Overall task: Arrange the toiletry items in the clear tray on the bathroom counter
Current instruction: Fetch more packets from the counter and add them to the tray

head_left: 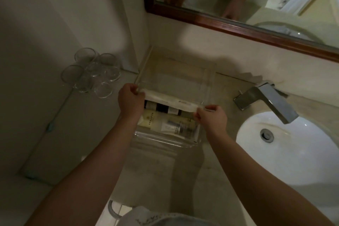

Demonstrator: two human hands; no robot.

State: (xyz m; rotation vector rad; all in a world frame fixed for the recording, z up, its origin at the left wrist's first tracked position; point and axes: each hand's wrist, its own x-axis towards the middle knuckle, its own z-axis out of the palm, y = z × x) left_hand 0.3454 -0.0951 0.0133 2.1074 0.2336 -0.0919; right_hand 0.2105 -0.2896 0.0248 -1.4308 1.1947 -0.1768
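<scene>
Toiletry packet, long, white and paper-wrapped (170, 101), lies crosswise over the clear plastic tray (209, 79); we pinch its ends, left hand (130, 101) and right hand (212, 118), above the dark bottle (161, 107).

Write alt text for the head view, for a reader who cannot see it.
Both hands, left hand and right hand, hold the ends of a long white packet over a clear tray holding toiletry packets, on a bathroom counter. Drinking glasses stand left; sink and faucet right.
</scene>
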